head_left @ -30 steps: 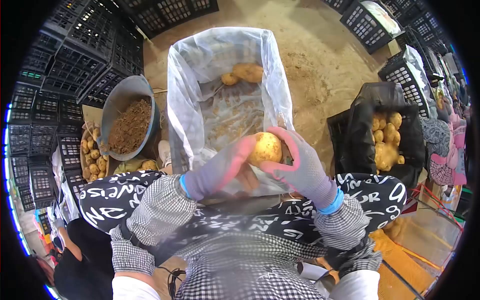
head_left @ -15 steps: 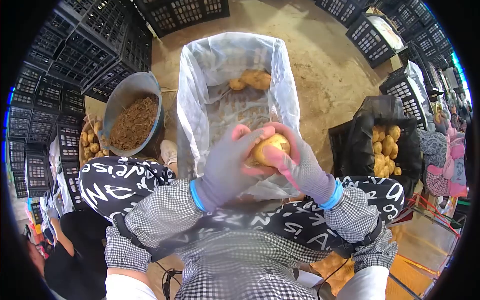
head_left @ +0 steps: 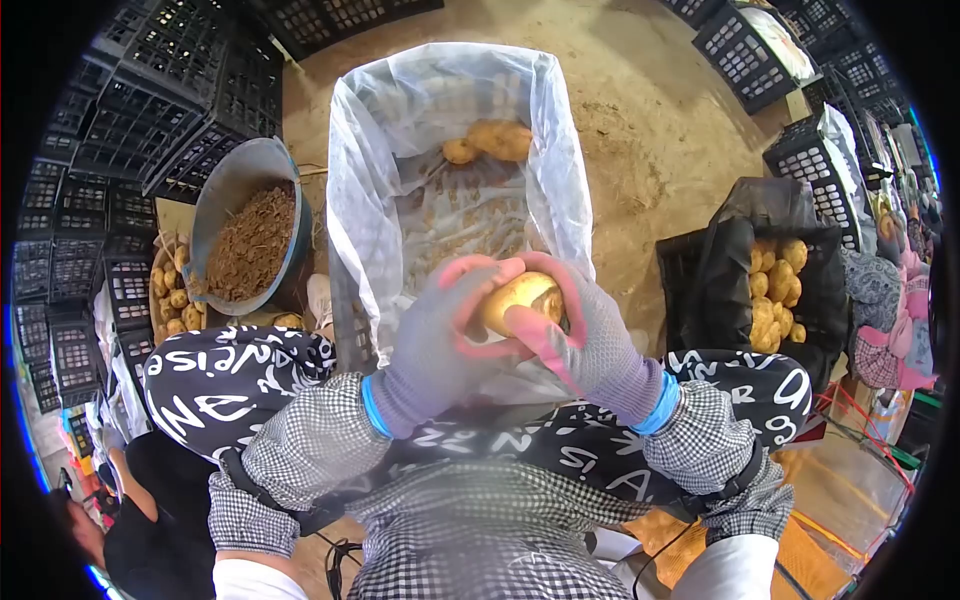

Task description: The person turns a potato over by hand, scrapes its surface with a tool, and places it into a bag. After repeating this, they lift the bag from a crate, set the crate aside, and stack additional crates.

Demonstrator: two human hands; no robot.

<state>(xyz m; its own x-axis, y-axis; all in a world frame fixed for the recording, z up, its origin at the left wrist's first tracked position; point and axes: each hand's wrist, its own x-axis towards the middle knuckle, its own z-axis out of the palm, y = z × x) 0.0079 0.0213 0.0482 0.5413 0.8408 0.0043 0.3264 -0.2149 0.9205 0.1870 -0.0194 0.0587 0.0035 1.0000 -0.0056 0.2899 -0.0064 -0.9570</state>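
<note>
A yellow potato [head_left: 522,297] with a dark patch on its right side is held between my two gloved hands. My left hand [head_left: 440,325] is closed around its left side, fingers curled behind it. From the right, my right hand [head_left: 590,330] grips it too, the thumb lying across the front. Both gloves are grey with pink fingertips. Below and beyond the hands stands a crate lined with clear plastic [head_left: 350,190]. Inside, near its far end, lie several brownish potatoes [head_left: 497,141], and dirt is scattered over the liner.
A bucket of soil [head_left: 252,245] is at the left, beside a basket of potatoes [head_left: 175,300]. On the right, a black-lined crate [head_left: 692,290] holds several potatoes. Stacked black crates [head_left: 180,60] rise at the far left. Part of another person [head_left: 150,510] shows at lower left.
The potato has turned in my hands, bringing a dark patch into view on its right side. The view has shifted slightly, so the crate and bucket appear further left.
</note>
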